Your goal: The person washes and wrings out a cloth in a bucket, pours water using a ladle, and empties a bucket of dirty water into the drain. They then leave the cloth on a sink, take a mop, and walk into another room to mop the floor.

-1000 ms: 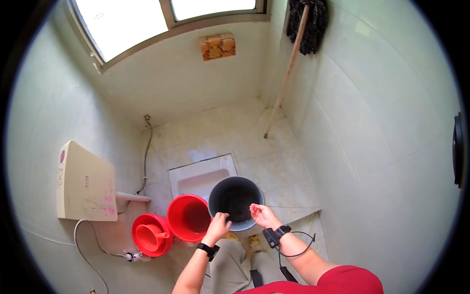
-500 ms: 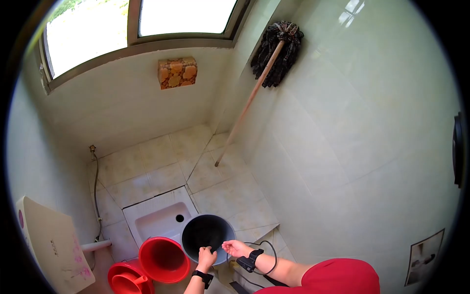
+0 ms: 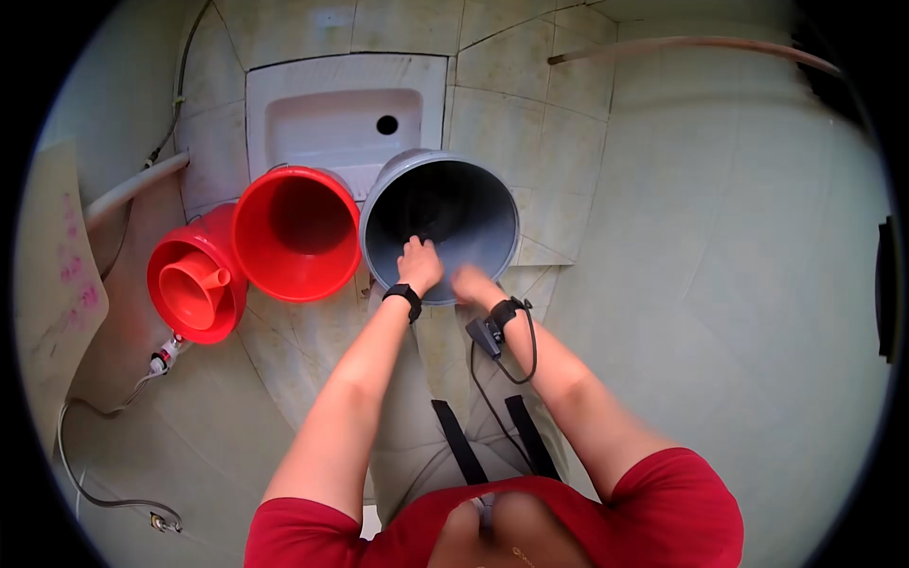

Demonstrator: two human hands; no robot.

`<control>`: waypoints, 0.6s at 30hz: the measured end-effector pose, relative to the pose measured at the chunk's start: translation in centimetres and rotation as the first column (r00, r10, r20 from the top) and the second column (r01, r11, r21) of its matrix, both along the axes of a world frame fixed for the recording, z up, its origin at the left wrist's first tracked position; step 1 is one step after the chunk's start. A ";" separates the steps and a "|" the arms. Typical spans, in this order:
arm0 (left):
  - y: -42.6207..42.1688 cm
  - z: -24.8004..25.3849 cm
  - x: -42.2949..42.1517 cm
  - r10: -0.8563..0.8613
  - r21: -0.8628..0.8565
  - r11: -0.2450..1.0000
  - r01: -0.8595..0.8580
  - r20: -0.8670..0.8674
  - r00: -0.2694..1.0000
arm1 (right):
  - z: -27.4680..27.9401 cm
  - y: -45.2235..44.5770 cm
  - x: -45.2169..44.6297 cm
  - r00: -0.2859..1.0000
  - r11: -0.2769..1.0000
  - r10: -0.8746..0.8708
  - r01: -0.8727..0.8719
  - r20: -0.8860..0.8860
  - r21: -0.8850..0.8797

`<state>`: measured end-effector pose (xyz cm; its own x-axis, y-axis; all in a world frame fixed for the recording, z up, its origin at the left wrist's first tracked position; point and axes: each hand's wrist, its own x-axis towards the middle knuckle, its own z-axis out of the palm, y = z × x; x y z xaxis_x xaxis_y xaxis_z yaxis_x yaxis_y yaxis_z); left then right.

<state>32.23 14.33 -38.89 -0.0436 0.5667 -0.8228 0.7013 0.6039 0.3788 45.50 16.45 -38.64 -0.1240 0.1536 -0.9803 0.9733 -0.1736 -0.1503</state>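
Note:
A large grey bucket (image 3: 492,241) stands in front of me, with a dark inside where little can be made out. My left hand (image 3: 418,263) reaches over its near rim, fingers curled together; anything they hold is lost against the dark interior. Close by on the right, my right hand (image 3: 473,284) is at the same rim, its fingers smeared by motion. Left of the grey bucket is a red bucket (image 3: 248,232). Farther left, a second red bucket (image 3: 225,327) has a red dipper (image 3: 187,293) lying in its top.
Beyond the buckets lies a white squat pan (image 3: 275,71) with a dark drain hole. A mop handle (image 3: 663,43) crosses the upper right. Hoses and a white pipe (image 3: 133,189) run along the left wall. A cable (image 3: 483,388) hangs from my right wrist.
My view has tipped down and moved closer over the buckets. The window has left the view. The right hand, open palm-up before, is now blurred at the bucket's near rim.

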 end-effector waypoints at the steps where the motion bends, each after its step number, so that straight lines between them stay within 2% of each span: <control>1: -0.5 -1.8 0.8 0.091 -0.001 0.996 -0.091 -0.031 0.995 | -1.3 0.2 -0.4 0.999 0.988 0.026 -0.019 -0.043 0.152; 2: 0.3 -1.8 1.0 0.152 -0.077 0.985 -0.154 -0.039 0.988 | -2.8 0.8 -1.0 0.987 0.963 -0.157 0.161 -0.038 0.216; 3: 0.3 -3.3 1.9 0.160 -0.103 0.981 -0.164 -0.043 0.986 | -3.8 1.6 -1.5 0.975 0.938 -0.222 0.219 -0.022 0.270; 4: 0.4 -5.4 2.6 0.253 -0.113 0.958 -0.265 -0.113 0.961 | -5.8 2.3 -2.0 0.957 0.902 -0.291 0.280 -0.017 0.329; 5: 0.5 -7.1 3.4 0.339 -0.120 0.924 -0.363 -0.183 0.923 | -8.3 2.8 -1.6 0.958 0.911 -0.287 0.278 -0.014 0.306; 7: 1.1 -10.6 4.4 0.363 -0.113 0.914 -0.389 -0.195 0.911 | -13.8 3.6 -1.3 0.881 0.829 -0.470 0.463 -0.056 0.313; 9: 2.7 -13.9 5.0 0.500 -0.069 0.838 -0.542 -0.303 0.811 | -18.3 5.3 -1.1 0.873 0.814 -0.449 0.488 -0.190 0.315; 10: 3.0 -15.8 5.1 0.495 -0.088 0.835 -0.544 -0.312 0.811 | -22.1 5.3 -1.0 0.892 0.775 -0.327 0.441 -0.311 0.453; 11: 3.2 -17.8 5.0 0.508 0.080 0.845 -0.528 -0.427 0.748 | -23.7 5.5 -1.4 0.894 0.704 -0.185 0.410 -0.407 0.580; 12: 3.5 -19.7 4.7 0.531 0.244 0.842 -0.481 -0.525 0.665 | -24.8 5.6 -1.2 0.918 0.761 -0.121 0.330 -0.378 0.558; 13: 3.7 -21.4 3.7 0.521 0.227 0.847 -0.481 -0.536 0.664 | -24.3 6.6 -1.9 0.933 0.810 -0.057 0.251 -0.355 0.529; 15: 3.7 -24.1 1.7 0.464 0.195 0.886 -0.421 -0.345 0.816 | -28.8 5.4 -1.2 0.881 0.752 0.098 0.239 -0.463 0.614; 16: 3.2 -25.4 1.9 0.409 0.371 0.890 -0.267 -0.384 0.828 | -29.9 5.4 -0.6 0.862 0.766 0.087 0.263 -0.500 0.587; 18: 2.1 -27.4 1.5 0.341 0.501 0.853 -0.144 -0.329 0.881 | -31.6 5.6 0.3 0.839 0.778 0.094 0.274 -0.535 0.566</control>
<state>33.75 16.44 -66.29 -0.4914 0.7931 -0.3600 0.7019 0.6053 0.3754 45.75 22.05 -70.28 -0.5224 0.7172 -0.4612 0.6988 0.0501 -0.7136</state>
